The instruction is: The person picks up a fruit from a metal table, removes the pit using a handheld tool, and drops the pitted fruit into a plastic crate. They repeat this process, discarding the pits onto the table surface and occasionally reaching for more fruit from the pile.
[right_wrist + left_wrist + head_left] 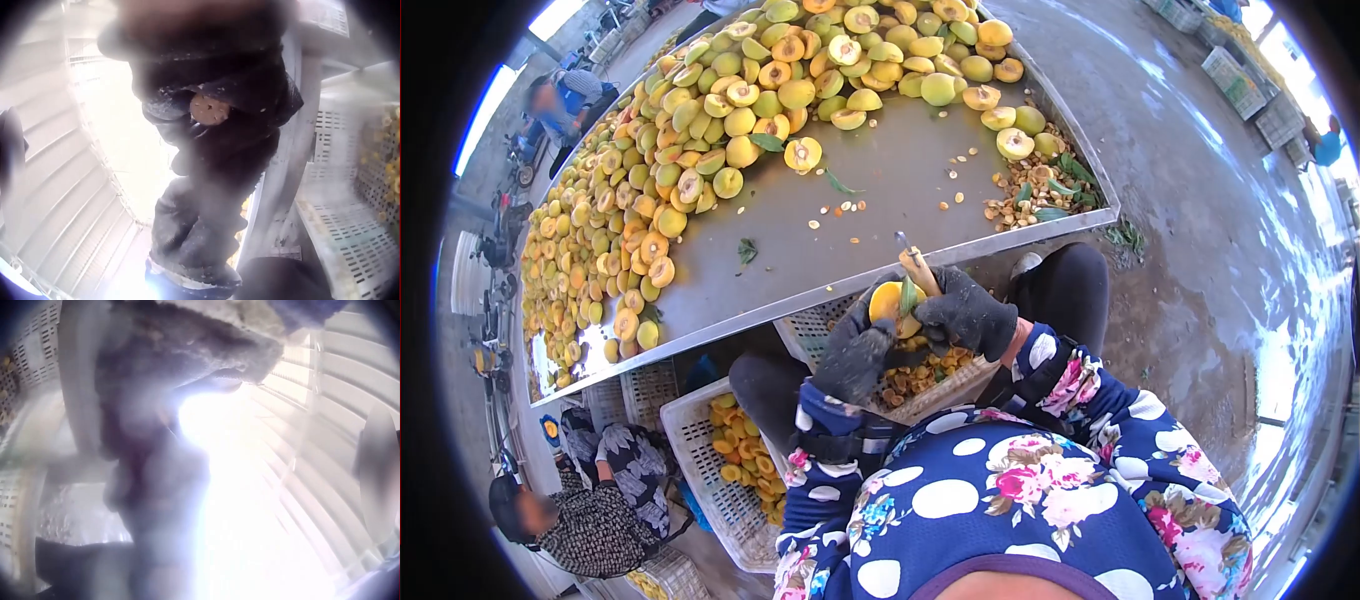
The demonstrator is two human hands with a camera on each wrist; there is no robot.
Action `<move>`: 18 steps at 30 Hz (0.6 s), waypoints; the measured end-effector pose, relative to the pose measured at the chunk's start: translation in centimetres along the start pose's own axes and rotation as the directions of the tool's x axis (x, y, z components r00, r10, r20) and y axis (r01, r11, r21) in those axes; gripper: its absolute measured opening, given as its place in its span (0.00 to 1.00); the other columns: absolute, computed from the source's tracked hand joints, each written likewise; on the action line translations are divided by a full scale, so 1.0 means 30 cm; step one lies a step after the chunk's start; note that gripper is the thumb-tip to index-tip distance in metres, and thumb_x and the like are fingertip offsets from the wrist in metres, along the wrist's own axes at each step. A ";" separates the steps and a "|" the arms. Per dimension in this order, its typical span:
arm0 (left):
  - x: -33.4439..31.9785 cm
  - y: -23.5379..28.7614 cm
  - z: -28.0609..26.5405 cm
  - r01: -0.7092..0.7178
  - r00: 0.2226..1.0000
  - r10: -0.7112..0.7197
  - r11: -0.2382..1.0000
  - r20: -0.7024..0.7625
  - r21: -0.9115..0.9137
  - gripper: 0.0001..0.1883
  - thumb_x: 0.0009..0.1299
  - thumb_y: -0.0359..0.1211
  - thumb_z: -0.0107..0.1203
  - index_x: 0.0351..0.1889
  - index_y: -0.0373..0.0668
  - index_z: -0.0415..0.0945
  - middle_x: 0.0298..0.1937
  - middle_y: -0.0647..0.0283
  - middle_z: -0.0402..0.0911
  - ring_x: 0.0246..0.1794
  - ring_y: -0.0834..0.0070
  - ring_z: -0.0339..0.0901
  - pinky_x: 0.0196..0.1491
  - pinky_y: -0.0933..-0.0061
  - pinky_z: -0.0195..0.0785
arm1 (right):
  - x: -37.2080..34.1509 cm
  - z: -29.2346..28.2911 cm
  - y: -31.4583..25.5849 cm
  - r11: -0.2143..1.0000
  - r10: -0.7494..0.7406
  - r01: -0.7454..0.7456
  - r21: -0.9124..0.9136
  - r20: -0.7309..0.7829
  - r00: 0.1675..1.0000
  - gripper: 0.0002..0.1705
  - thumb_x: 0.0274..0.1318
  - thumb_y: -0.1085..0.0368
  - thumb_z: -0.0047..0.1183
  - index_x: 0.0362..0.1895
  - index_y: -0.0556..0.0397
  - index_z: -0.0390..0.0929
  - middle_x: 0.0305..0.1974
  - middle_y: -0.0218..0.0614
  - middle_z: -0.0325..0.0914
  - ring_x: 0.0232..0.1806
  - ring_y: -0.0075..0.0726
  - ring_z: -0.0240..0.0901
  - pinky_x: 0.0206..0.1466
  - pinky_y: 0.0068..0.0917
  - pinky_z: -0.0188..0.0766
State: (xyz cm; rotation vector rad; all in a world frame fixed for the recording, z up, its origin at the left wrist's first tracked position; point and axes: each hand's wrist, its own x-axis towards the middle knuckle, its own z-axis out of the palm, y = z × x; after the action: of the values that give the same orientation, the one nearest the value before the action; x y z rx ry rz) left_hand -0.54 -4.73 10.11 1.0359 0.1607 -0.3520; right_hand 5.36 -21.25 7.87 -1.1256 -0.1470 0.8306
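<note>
In the head view my left hand (852, 352), in a dark glove, holds a yellow peach (886, 300) over a white crate. A green leaf (908, 296) lies against the fruit's right side. My gloved right hand (972, 314) grips a wooden-handled pitting tool (918, 270), its curved metal tip pointing up and away from the peach. Fingers of the right hand come right up to the leaf and fruit. The right wrist view shows the round butt of the handle (210, 109) sticking out of the fist. Glare and blur hide the fruit in the left wrist view.
A metal-rimmed table (830, 250) bears a big heap of halved peaches (690, 150). Pits and leaves (1040, 195) pile up at its right corner. Scraps (930, 378) fill the crate below my hands; another crate (700, 470) holds peach pieces. A person (600, 520) sits at lower left.
</note>
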 end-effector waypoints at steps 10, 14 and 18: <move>-0.069 0.059 -0.014 -0.110 0.945 0.107 0.994 -0.310 0.009 0.22 0.66 0.34 0.49 0.56 0.36 0.64 0.49 0.60 0.73 0.47 0.75 0.71 0.46 0.77 0.67 | -0.003 0.040 -0.014 0.990 -0.012 0.021 0.137 -0.064 0.998 0.15 0.45 0.70 0.50 0.40 0.57 0.67 0.20 0.30 0.66 0.15 0.25 0.65 0.16 0.21 0.65; 0.018 -0.023 0.002 -0.192 0.962 0.174 0.979 -0.209 -0.069 0.20 0.68 0.34 0.46 0.57 0.37 0.63 0.51 0.58 0.71 0.48 0.72 0.71 0.46 0.72 0.70 | -0.021 0.124 -0.038 0.981 -0.167 0.158 -0.108 -0.086 0.982 0.20 0.47 0.71 0.47 0.49 0.56 0.67 0.36 0.35 0.73 0.28 0.26 0.72 0.30 0.16 0.68; 0.038 -0.048 -0.015 -0.153 0.979 0.096 0.930 -0.181 -0.333 0.19 0.70 0.37 0.42 0.55 0.38 0.64 0.51 0.60 0.70 0.49 0.72 0.69 0.51 0.70 0.65 | 0.006 0.054 -0.005 0.798 -0.347 0.233 -0.556 -0.108 0.932 0.20 0.47 0.68 0.53 0.47 0.57 0.69 0.36 0.37 0.74 0.35 0.24 0.70 0.34 0.20 0.66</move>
State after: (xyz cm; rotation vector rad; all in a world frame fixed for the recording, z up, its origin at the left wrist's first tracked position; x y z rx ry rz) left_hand 0.01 -5.24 8.39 0.7196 0.2909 -0.1157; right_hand 4.74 -19.96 8.71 -1.6623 -0.3911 0.3892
